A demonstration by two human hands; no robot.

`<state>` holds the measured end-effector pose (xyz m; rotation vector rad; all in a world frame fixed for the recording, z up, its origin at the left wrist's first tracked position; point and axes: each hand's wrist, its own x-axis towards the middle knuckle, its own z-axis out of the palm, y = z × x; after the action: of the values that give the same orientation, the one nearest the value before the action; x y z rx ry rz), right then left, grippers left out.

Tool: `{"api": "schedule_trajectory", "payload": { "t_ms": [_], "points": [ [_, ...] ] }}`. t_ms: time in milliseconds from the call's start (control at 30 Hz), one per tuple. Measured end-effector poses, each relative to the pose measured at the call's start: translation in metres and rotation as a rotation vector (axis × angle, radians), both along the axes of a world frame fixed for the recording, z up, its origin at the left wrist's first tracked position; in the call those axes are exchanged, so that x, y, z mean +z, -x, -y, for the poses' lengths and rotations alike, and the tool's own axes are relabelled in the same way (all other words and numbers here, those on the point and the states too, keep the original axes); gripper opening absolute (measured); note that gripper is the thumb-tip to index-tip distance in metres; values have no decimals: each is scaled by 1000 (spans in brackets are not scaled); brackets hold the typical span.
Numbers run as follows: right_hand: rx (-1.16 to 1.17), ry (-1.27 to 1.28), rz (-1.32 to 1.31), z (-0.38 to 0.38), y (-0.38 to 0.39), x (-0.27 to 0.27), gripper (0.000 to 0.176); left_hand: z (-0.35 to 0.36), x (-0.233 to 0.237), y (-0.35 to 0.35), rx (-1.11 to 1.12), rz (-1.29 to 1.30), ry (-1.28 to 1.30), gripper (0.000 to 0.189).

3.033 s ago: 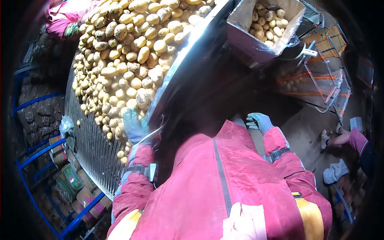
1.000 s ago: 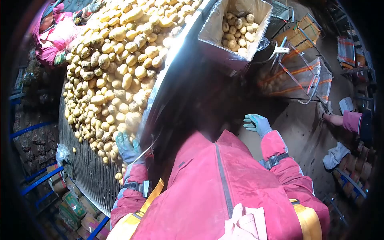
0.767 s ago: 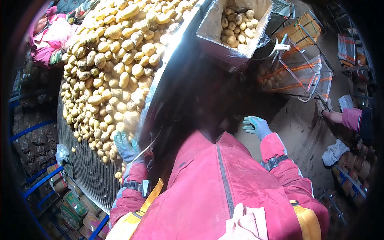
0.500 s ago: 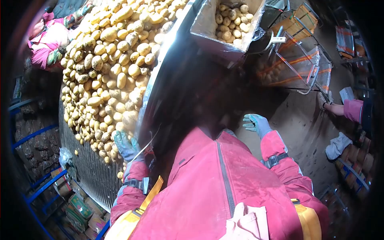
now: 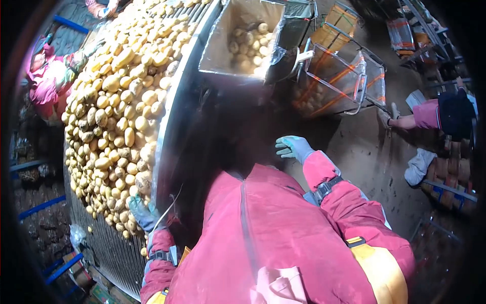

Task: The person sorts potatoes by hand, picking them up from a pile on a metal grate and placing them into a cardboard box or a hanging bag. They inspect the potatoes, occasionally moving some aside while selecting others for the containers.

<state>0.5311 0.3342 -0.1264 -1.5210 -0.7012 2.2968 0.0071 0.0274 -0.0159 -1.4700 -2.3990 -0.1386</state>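
Observation:
Many yellow potatoes, some with dark patches, cover a ribbed conveyor on the left. My left hand, in a blue-green glove, rests at the conveyor's near edge against the lowest potatoes, its fingers apart. No potato shows in its grasp. My right hand, gloved the same way, hangs in the air in front of my body with its fingers spread and nothing in it. The metal rim of the conveyor runs between the potatoes and my body.
A plastic-lined bin holding potatoes stands beyond the rim. Right of it is a metal frame with a clear, orange-striped bag. Another person in pink is at the far left; a person's arm shows at right. A pale cloth lies nearby.
The view has turned, so the conveyor, bin and frame sit further left. Both my hands also appear further left; the left one is lower in view, still beside the potatoes.

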Motion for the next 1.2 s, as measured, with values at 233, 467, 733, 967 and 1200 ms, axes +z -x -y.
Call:
{"api": "schedule_trajectory", "payload": {
  "t_ms": [233, 467, 733, 967, 1200],
  "points": [
    [16, 12, -13, -7, -13, 4, 37, 9, -18, 15, 54, 0, 22, 56],
    [83, 112, 169, -3, -5, -10, 37, 2, -3, -1, 22, 31, -6, 50],
    [126, 84, 143, -21, 12, -18, 36, -7, 8, -10, 53, 25, 8, 48],
    [132, 62, 152, -29, 26, -23, 35, -8, 10, -11, 53, 54, 14, 46],
    [119, 148, 196, -3, 17, -19, 36, -6, 3, -5, 38, 52, -9, 46]
  ]
}}
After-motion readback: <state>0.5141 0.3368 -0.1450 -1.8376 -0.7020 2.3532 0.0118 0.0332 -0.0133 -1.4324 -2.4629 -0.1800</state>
